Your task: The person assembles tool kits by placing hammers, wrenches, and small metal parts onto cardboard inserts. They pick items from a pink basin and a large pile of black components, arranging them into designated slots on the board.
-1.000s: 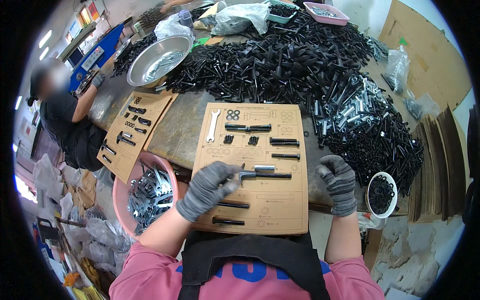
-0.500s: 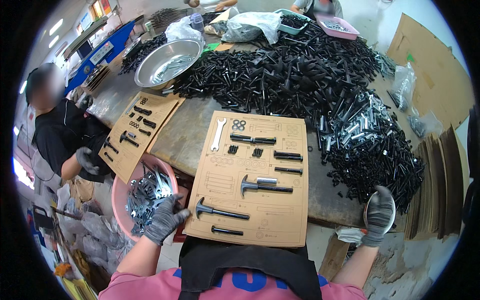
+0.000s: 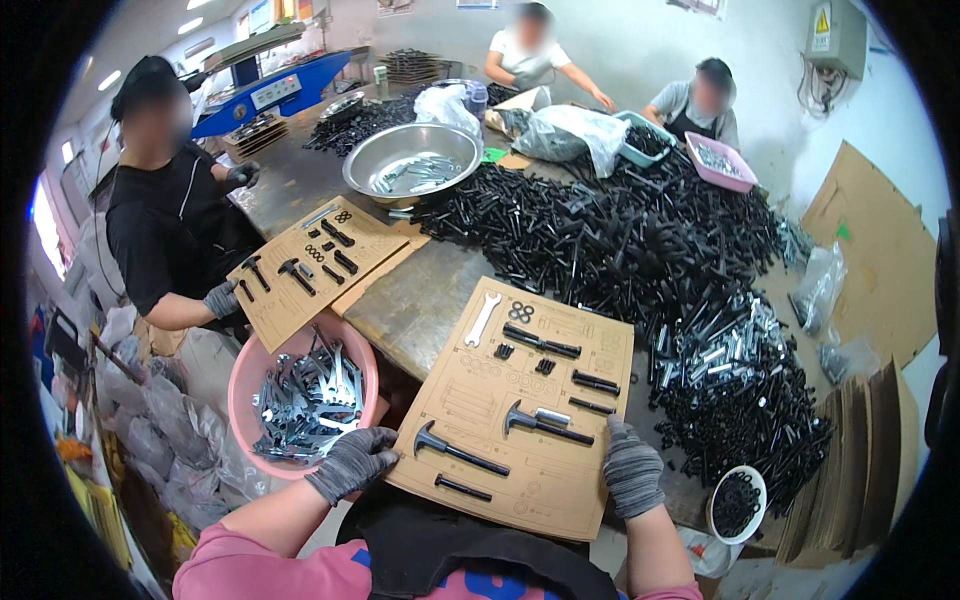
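A brown cardboard sheet [image 3: 460, 400] printed with part outlines lies in front of me, slightly tilted, its near edge over my lap. My left hand [image 3: 352, 464], in a grey knit glove, grips its lower left edge. At the right edge my right hand [image 3: 633, 468], gloved alike, grips it too. On the sheet are an open-end wrench [image 3: 484, 320], black rings [image 3: 521, 312], several black bolts [image 3: 541, 341], a silver sleeve [image 3: 553, 417] and two black T-shaped, hammer-like parts [image 3: 548, 424]. The fingers under the sheet are hidden.
A pink basin [image 3: 240, 400] of wrenches stands at my left, a white cup [image 3: 712, 515] of black rings at right. Black bolts [image 3: 600, 230] heap across the table near a steel bowl [image 3: 360, 165]. A co-worker [image 3: 165, 220] at left holds another sheet [image 3: 285, 325]; two people sit beyond.
My right hand has left the white cup and taken hold of the sheet's right edge. My left hand has closed on its left edge. The view has tilted up and the sheet has turned slightly.
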`<state>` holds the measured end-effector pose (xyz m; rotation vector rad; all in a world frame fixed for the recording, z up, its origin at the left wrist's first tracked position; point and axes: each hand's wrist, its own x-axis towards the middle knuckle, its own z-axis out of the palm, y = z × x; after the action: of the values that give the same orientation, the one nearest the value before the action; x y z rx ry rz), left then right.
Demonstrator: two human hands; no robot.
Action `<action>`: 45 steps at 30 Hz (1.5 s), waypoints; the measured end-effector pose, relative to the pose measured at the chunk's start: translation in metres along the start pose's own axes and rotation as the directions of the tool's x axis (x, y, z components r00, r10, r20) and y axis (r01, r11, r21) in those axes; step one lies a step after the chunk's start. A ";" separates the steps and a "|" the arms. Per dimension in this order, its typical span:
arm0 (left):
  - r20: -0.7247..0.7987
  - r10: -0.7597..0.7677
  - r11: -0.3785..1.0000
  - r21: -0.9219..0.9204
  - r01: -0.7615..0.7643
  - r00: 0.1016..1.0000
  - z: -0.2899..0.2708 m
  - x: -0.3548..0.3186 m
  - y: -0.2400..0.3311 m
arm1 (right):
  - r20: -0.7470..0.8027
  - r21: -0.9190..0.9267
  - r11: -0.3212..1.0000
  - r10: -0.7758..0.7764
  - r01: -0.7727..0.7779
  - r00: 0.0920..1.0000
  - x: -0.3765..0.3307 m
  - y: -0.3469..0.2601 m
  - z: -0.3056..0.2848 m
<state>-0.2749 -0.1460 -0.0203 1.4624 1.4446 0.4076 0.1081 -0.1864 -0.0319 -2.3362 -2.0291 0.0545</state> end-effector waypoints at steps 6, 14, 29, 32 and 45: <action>0.031 -0.053 0.998 -0.019 0.054 0.998 -0.010 0.004 -0.009 | 0.130 -0.244 0.958 -0.120 0.149 0.984 0.007 -0.005 -0.014; 0.026 -0.058 0.962 -0.266 0.063 0.998 -0.023 -0.001 -0.004 | 0.195 -0.165 0.969 -0.149 0.182 0.969 0.012 -0.024 -0.021; -0.473 -0.109 0.184 -0.874 -0.450 0.874 -0.089 0.046 -0.090 | 0.026 0.131 0.931 -0.347 0.341 0.938 0.049 -0.147 0.010; -0.328 -0.037 -0.116 -0.937 -0.330 0.944 -0.090 0.001 -0.002 | 0.002 0.190 0.892 -0.419 0.411 0.908 0.064 -0.154 0.020; -0.521 0.039 -0.146 -0.847 -0.511 0.852 -0.012 0.059 -0.062 | 0.095 0.119 0.933 -0.352 0.340 0.931 0.074 -0.191 -0.008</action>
<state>-0.3054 -0.1022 -0.0883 0.2824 0.4734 1.7165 -0.0698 -0.0861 -0.0126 -1.9247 -2.3998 0.2764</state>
